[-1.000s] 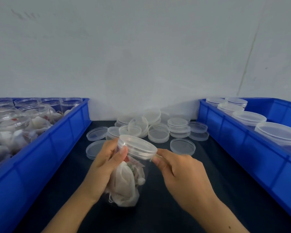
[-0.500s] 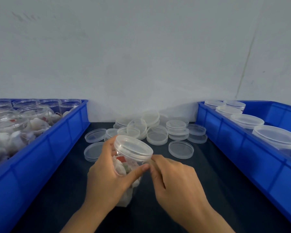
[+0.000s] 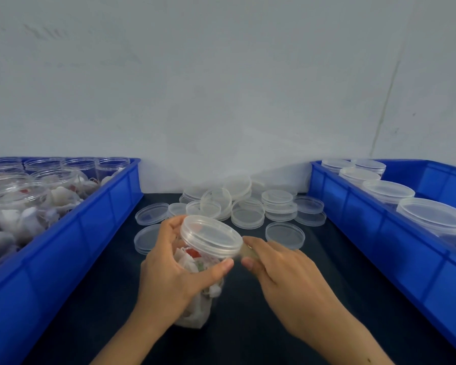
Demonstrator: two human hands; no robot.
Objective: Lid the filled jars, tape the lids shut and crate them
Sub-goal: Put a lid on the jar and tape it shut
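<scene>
Your left hand [image 3: 169, 275] grips the filled jar [image 3: 195, 285] w/ fingers curled round its body, thumb tip just under the lid [image 3: 212, 235], which sits on the jar mouth, tilted toward the right. Jar bottom rests on the dark worktop [image 3: 248, 325], approx centre, betw. both hands. Your right hand [image 3: 282, 275] is just right of the lid, thumb and forefinger pinching a translucent strip of tape [image 3: 246, 252] that touches the lid's rim. Loose lids [image 3: 248, 214] are piled behind the jar. Left blue crate [image 3: 90, 227] holds open filled jars; right blue crate [image 3: 379, 227] holds lidded jars [image 3: 388, 191].
</scene>
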